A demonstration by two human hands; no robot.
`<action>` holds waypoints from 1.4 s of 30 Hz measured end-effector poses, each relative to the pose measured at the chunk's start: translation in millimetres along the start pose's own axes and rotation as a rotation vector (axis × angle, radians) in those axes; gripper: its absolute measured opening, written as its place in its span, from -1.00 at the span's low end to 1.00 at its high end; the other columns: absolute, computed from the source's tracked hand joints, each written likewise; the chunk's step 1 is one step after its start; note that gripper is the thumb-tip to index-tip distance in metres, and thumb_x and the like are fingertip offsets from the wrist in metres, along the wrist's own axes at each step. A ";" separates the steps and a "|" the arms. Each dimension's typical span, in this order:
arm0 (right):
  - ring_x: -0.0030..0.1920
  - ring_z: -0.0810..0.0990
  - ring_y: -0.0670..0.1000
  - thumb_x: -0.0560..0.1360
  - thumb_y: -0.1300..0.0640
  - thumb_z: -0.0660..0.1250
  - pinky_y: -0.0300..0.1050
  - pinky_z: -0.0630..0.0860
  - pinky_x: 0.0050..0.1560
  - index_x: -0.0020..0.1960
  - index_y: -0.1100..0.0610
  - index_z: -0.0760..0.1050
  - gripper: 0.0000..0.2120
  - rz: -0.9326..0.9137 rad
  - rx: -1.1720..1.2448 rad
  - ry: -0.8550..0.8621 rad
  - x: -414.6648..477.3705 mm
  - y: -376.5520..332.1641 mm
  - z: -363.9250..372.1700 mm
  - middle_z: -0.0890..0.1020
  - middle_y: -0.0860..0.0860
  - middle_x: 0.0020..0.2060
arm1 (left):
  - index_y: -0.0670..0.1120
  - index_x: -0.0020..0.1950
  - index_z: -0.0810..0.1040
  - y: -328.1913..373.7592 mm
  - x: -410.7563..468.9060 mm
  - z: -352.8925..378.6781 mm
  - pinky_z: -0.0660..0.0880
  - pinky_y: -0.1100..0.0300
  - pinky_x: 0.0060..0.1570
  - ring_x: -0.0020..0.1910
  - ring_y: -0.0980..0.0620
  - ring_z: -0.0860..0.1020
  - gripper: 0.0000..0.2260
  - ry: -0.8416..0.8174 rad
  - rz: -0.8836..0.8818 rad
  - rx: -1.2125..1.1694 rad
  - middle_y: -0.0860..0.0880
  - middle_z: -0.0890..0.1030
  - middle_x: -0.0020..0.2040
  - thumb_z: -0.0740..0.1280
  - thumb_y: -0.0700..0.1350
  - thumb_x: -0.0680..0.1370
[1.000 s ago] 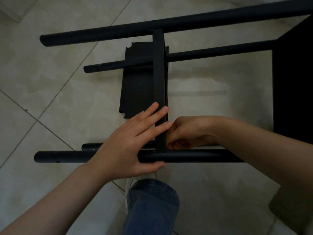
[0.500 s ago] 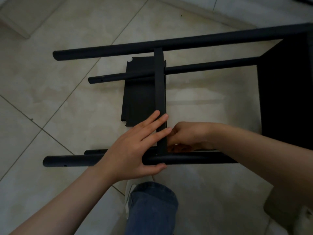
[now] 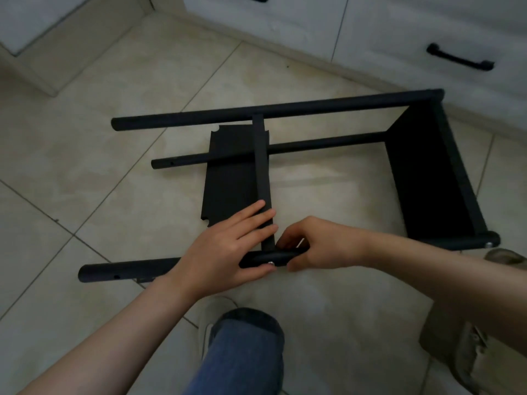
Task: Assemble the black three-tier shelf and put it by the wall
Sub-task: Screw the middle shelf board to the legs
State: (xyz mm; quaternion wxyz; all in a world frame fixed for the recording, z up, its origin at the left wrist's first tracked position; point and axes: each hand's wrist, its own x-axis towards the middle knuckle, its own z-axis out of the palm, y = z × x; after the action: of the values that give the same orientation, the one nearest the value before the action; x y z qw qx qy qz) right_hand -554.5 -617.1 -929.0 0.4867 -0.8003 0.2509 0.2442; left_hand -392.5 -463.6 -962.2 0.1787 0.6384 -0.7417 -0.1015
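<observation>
Here the shelf (image 3: 433, 178) lay on its side on the tiles, near the cabinets. My left hand (image 3: 225, 249) pressed flat on the board edge (image 3: 262, 172); my right hand (image 3: 316, 246) pinched something small at the near post (image 3: 128, 270).

We see no readable text, label, brand, number or sign anywhere here, not on the black shelf frame (image 3: 285, 155), not on the cabinet drawers (image 3: 427, 29).

Looks like a home kitchen: beige tiled floor (image 3: 119, 155), white cabinets (image 3: 399, 32) with black bar handles (image 3: 459, 60) along the wall.
</observation>
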 end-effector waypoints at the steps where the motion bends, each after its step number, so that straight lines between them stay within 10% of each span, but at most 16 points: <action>1: -0.04 0.59 -0.11 0.49 0.15 0.43 -0.21 0.54 0.04 0.16 0.05 0.59 -0.75 0.005 -0.022 0.010 -1.5 -2.0 -0.3 0.61 -0.12 -0.06 | -0.15 0.38 0.57 1.7 0.5 -2.4 0.41 0.07 0.43 0.55 -0.02 0.30 -0.47 0.001 -0.009 -0.002 -0.07 0.47 0.47 0.38 0.17 0.54; 14: 0.04 0.58 0.09 0.54 0.04 0.36 0.06 0.57 0.09 0.20 0.02 0.54 -0.76 0.104 -0.314 0.215 -21.3 -15.0 20.5 0.60 0.05 0.08 | -0.02 0.15 0.69 44.9 -54.6 -24.1 0.58 0.30 0.01 -0.08 0.21 0.67 -0.73 0.368 -0.606 -0.403 0.12 0.71 -0.13 0.49 -0.28 0.50; 23: 0.05 0.58 0.16 0.57 0.27 0.20 0.13 0.56 0.10 0.23 0.07 0.51 -0.71 0.123 -0.389 0.260 -33.7 -22.5 28.4 0.59 0.10 0.10 | -0.24 0.11 0.60 43.4 -69.4 -19.7 0.62 0.16 -0.16 -0.08 -0.10 0.74 -0.76 0.171 -1.428 -1.447 -0.20 0.74 -0.06 0.38 -0.07 0.59; 29: 0.04 0.57 0.15 0.58 0.25 0.20 0.14 0.56 0.09 0.24 0.06 0.50 -0.73 0.117 -0.397 0.260 -33.5 -21.3 28.1 0.59 0.09 0.09 | -0.25 0.11 0.58 35.1 -62.7 -20.2 0.52 -0.01 0.07 0.22 -0.19 0.59 -0.85 0.685 -1.442 -1.915 -0.29 0.64 0.16 0.34 -0.20 0.59; 42: -0.10 0.58 0.10 0.60 0.23 0.22 0.04 0.62 -0.02 0.17 0.04 0.51 -0.79 0.130 -0.434 0.379 -31.5 -20.6 -4.0 0.56 0.05 -0.04 | -0.26 0.14 0.54 27.1 -24.7 -50.0 0.55 -0.09 -0.06 0.13 -0.22 0.61 -0.86 0.699 -1.325 -1.950 -0.30 0.62 0.16 0.32 -0.27 0.60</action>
State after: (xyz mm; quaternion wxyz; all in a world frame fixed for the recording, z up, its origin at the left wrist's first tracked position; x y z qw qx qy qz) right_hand -564.5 -607.3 -893.9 0.2320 -0.8994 0.3298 0.1690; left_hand -394.5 -431.0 -909.5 0.6840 0.4838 0.1996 -0.5081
